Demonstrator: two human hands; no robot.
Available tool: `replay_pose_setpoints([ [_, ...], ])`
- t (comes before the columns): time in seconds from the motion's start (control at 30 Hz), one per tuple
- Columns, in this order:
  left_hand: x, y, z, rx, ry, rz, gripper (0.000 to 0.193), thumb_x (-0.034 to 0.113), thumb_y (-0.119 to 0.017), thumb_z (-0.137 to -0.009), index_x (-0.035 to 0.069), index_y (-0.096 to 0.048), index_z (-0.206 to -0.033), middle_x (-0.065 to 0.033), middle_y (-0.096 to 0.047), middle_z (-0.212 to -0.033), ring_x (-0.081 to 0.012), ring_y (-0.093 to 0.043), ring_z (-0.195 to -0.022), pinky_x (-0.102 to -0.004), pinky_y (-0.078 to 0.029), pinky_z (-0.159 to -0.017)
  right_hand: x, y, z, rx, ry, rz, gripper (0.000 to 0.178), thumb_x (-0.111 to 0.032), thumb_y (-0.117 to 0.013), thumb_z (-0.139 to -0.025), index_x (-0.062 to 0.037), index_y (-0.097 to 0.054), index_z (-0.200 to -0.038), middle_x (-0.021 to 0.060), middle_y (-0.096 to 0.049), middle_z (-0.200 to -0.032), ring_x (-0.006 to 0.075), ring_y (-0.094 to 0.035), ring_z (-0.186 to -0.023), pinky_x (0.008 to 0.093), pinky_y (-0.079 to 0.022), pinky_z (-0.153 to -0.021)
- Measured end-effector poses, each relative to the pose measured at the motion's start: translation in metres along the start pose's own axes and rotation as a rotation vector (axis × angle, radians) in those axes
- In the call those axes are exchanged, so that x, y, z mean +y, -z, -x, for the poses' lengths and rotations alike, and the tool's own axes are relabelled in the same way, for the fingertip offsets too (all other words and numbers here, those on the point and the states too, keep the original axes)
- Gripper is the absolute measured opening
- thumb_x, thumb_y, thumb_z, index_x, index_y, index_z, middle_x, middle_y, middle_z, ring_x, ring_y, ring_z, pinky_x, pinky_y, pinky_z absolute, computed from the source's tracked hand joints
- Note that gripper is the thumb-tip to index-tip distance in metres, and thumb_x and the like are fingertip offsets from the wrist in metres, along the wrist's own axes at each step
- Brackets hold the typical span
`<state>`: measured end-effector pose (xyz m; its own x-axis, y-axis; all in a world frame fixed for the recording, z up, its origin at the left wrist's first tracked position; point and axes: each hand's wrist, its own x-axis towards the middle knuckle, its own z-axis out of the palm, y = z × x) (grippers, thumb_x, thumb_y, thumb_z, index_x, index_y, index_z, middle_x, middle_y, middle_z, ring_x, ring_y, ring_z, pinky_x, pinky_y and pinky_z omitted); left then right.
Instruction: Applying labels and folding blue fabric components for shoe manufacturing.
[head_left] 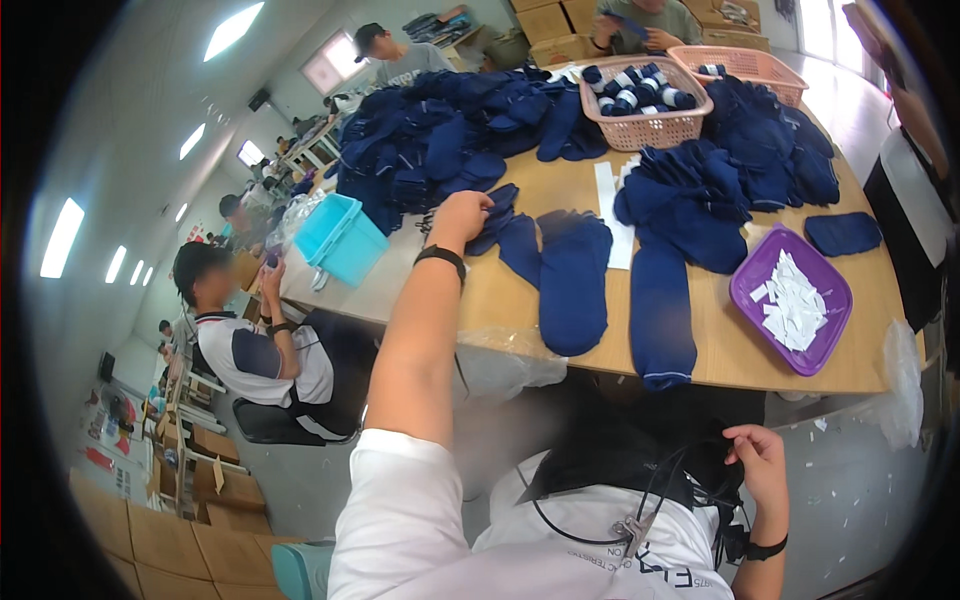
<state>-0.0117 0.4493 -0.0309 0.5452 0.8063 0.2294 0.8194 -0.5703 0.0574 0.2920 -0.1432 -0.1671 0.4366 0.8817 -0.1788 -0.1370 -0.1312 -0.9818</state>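
Note:
My left hand (pixel 463 218) reaches far over the table, fingers closed on the edge of a navy sock (pixel 494 222) beside the big heap. Navy socks (pixel 574 285) lie flat just right of it, and another long sock (pixel 662 315) hangs toward the table's near edge. Down by my lap, my right hand (pixel 758 462) is curled, thumb and forefinger pinched together next to black cords (pixel 690 465). Whatever it pinches is too small to make out. A purple basket (pixel 742 292) of white paper labels stands at the right of the table.
A heap of navy socks (pixel 420 130) covers the far left of the wooden table (pixel 855 290). Pink baskets (pixel 650 128) hold rolled socks at the back. A turquoise bin (pixel 345 245) stands left. Co-workers sit left (pixel 265 345) and across the table (pixel 400 60).

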Motion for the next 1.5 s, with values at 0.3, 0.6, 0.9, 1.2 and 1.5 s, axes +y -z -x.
replay_pose_setpoints([
  [0.3, 0.016, 0.095, 0.004, 0.413, 0.010, 0.294, 0.026, 0.031, -0.091, -0.079, 0.010, -0.084, -0.090, -0.0137, -0.080, -0.090, -0.0327, -0.077, -0.089, -0.0420, -0.060, -0.083, -0.007, -0.004, -0.009, -0.017, 0.106, 0.157, 0.018, -0.004, -0.061, -0.105, 0.0040, -0.076, -0.110, 0.0028, -0.068, -0.086, 0.0104, -0.065, -0.072, 0.0255, -0.052, -0.068],
  [0.6, 0.221, 0.169, 0.275, 0.637, -0.667, 0.429, 0.023, 0.023, -0.086, -0.079, 0.010, -0.067, -0.082, -0.0077, -0.058, -0.082, -0.0279, -0.060, -0.073, -0.0403, -0.049, -0.065, -0.077, -0.038, 0.043, -0.043, 0.433, 0.161, 0.084, -0.042, -0.085, -0.090, 0.0024, -0.053, -0.153, 0.0134, -0.065, -0.124, 0.0230, -0.065, -0.115, 0.0391, -0.051, -0.104],
  [0.9, 0.255, 0.107, 0.307, 0.170, -0.754, 0.815, 0.029, 0.015, -0.084, -0.078, 0.004, -0.072, -0.101, -0.0110, -0.066, -0.102, -0.0340, -0.066, -0.095, -0.0433, -0.053, -0.078, -0.106, -0.138, 0.015, -0.456, 0.160, -0.322, 0.057, -0.043, -0.056, -0.115, 0.0019, -0.055, -0.151, 0.0107, -0.066, -0.143, 0.0207, -0.062, -0.134, 0.0391, -0.046, -0.117],
  [1.2, 0.296, 0.079, 0.296, 0.410, -0.507, 0.515, 0.041, 0.018, -0.086, -0.073, 0.006, -0.068, -0.108, -0.0144, -0.063, -0.114, -0.0381, -0.064, -0.104, -0.0453, -0.053, -0.082, -0.115, -0.136, 0.003, -0.312, 0.237, -0.638, 0.040, -0.030, -0.060, -0.113, -0.0016, -0.060, -0.141, 0.0075, -0.069, -0.132, 0.0146, -0.069, -0.118, 0.0334, -0.056, -0.099],
  [1.5, 0.192, 0.108, 0.323, 0.075, -0.375, 1.790, 0.045, 0.034, -0.047, -0.113, -0.002, -0.075, -0.116, -0.0196, -0.053, -0.152, -0.0327, -0.049, -0.139, -0.0520, -0.039, -0.120, -0.152, -0.043, -0.039, 0.382, 0.491, -0.430, 0.039, -0.029, -0.058, -0.114, 0.0034, -0.063, -0.136, 0.0121, -0.075, -0.121, 0.0213, -0.073, -0.108, 0.0379, -0.059, -0.095],
])
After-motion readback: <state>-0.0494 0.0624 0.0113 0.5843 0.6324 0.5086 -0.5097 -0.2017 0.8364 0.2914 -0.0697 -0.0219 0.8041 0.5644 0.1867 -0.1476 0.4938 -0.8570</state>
